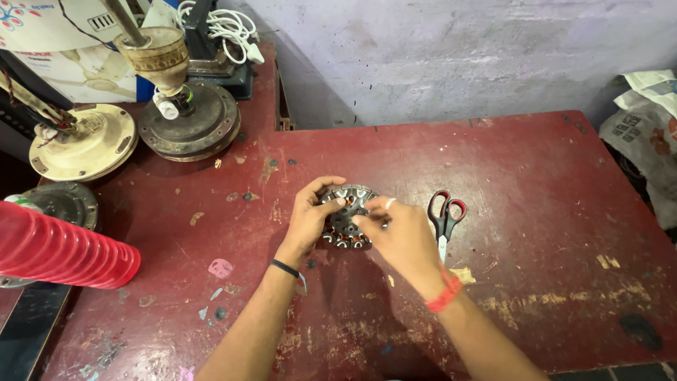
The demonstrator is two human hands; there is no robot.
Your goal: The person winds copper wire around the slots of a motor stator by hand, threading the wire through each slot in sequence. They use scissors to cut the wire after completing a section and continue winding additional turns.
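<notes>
Gripping the stator [343, 220] near the middle of the frame, the left hand [308, 220] curled around its left rim, thumb on top and fingers partly closed. The right hand [400, 236] lay over the right side, fingertips pinched together on the top face; whether they held a wire or only pressed, I could not tell. The stator lay flat on the red table [536, 212], its round face and centre hole pointing up; being a disc, it had no long axis in the table plane, only its upright hub axis. A judgement: the copper windings around the rim looked easy to nick or snap if pulled hard, and the disc could slide toward the scissors [445, 214] just to the right.
</notes>
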